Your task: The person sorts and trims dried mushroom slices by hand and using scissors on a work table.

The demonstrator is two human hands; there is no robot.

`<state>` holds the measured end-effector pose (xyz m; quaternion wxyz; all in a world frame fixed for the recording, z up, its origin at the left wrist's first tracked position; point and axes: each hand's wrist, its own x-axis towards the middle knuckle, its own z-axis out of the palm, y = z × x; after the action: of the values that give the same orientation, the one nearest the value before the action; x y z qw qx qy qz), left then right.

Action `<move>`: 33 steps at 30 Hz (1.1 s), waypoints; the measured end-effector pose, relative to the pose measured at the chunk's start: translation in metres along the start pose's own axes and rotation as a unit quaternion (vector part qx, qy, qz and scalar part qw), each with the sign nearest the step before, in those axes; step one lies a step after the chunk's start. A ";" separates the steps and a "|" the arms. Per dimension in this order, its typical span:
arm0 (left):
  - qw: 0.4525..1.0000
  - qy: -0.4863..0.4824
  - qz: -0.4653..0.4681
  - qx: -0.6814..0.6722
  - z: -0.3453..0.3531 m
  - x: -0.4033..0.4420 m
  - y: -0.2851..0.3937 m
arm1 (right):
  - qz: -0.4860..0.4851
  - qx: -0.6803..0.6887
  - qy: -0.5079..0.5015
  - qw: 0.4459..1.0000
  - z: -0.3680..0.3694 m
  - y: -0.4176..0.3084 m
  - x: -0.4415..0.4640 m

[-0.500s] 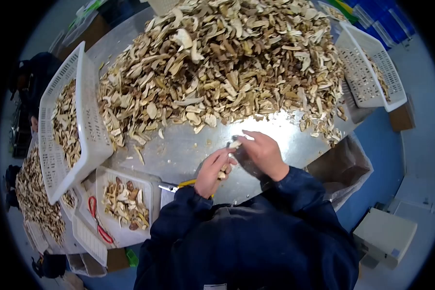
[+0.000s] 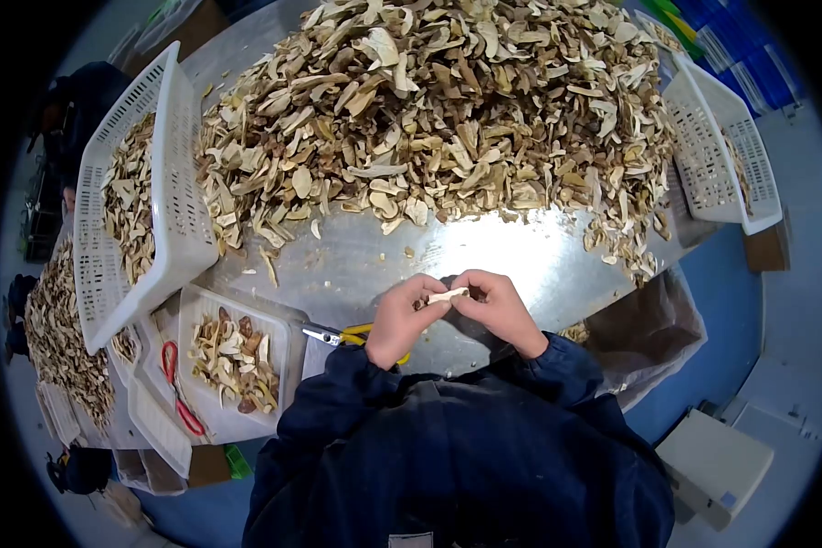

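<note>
A pale dried mushroom slice (image 2: 447, 296) is pinched between my two hands above the metal table. My left hand (image 2: 399, 315) is closed on its left end, with some darker bits of mushroom showing at the fingertips. My right hand (image 2: 500, 310) grips the right end between thumb and fingers. Scissors with yellow handles (image 2: 356, 334) lie beside my left wrist, which partly hides them. Beyond my hands rises a large heap of dried mushroom slices (image 2: 429, 119).
White perforated baskets (image 2: 184, 219) holding slices flank the heap. At left sit a clear tray (image 2: 288, 365) of mushroom pieces and red-handled scissors (image 2: 172, 363). A lined box (image 2: 653, 338) stands below the table's right edge. Another person's dark sleeve (image 2: 87, 100) shows far left.
My right hand has come down and in to my left, and both now hold the slice level between them. The view has shifted slightly.
</note>
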<state>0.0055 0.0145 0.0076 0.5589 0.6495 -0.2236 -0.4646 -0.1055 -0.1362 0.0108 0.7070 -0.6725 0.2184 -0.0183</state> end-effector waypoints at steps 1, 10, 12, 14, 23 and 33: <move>1.000 -0.012 -0.009 -0.021 -0.002 -0.001 0.001 | 0.014 -0.012 -0.006 1.000 0.001 -0.001 0.000; 0.984 -0.094 -0.058 -0.140 -0.018 -0.006 -0.010 | 0.101 0.105 -0.133 0.980 0.001 -0.006 0.004; 0.967 -0.097 -0.082 -0.220 -0.019 -0.007 -0.014 | 0.117 0.121 -0.124 0.978 -0.002 -0.004 0.006; 0.942 -0.090 -0.116 -0.301 -0.023 -0.009 -0.012 | 0.111 0.032 -0.125 0.985 -0.012 -0.003 0.009; 0.790 -0.062 -0.121 -0.597 -0.043 -0.013 -0.024 | -0.115 -0.346 0.083 0.927 -0.002 -0.025 0.076; 0.769 -0.023 -0.079 -0.634 -0.050 -0.025 -0.039 | -0.152 -0.493 0.091 0.852 0.030 -0.004 0.094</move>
<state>0.0272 0.0715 -0.0225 0.7998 0.1523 0.1610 -0.5578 -0.0091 -0.1389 -0.0120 0.2478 -0.9530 0.1567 -0.0763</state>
